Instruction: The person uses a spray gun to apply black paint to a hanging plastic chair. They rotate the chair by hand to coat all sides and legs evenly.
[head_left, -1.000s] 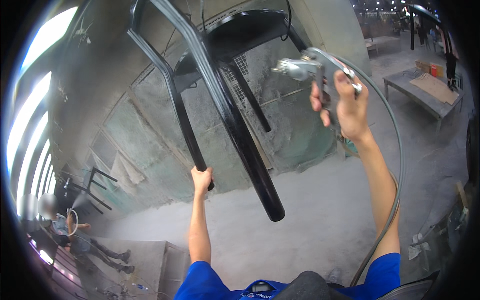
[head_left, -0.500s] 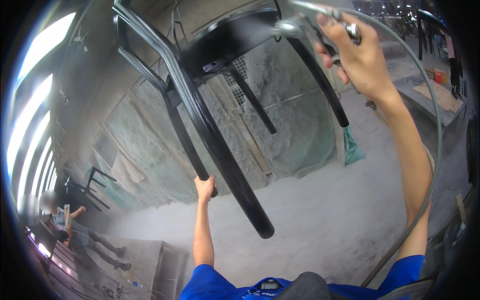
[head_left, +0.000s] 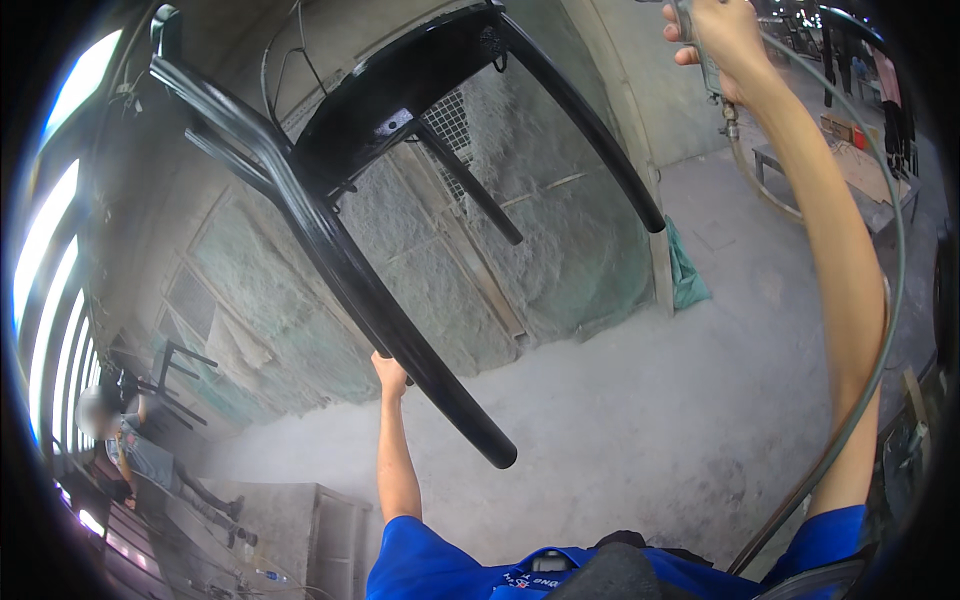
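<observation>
A glossy black chair [head_left: 345,262] hangs tilted in front of me from thin wires, its legs pointing down toward me. My left hand [head_left: 391,374] is closed round the lower end of one chair leg, which is mostly hidden behind a nearer, thicker-looking leg. High at the right, my right hand [head_left: 730,40] grips a metal spray gun [head_left: 710,72] by its handle, apart from the chair. The gun's front end lies at the top edge of the picture and is hard to make out. A hose fitting sticks out below the handle.
A grey-green hose [head_left: 893,270] runs along my right forearm. Dusty mesh-covered panels [head_left: 400,270] stand behind the chair. Another person [head_left: 145,450] stands at the far left near another dark chair [head_left: 185,375]. A table [head_left: 850,175] with cardboard is at the right; a green bag [head_left: 687,265] hangs low.
My right hand has moved up and right with the spray gun, and the mist at its nozzle no longer shows. The chair has shifted left and turned slightly, my left hand still on its leg.
</observation>
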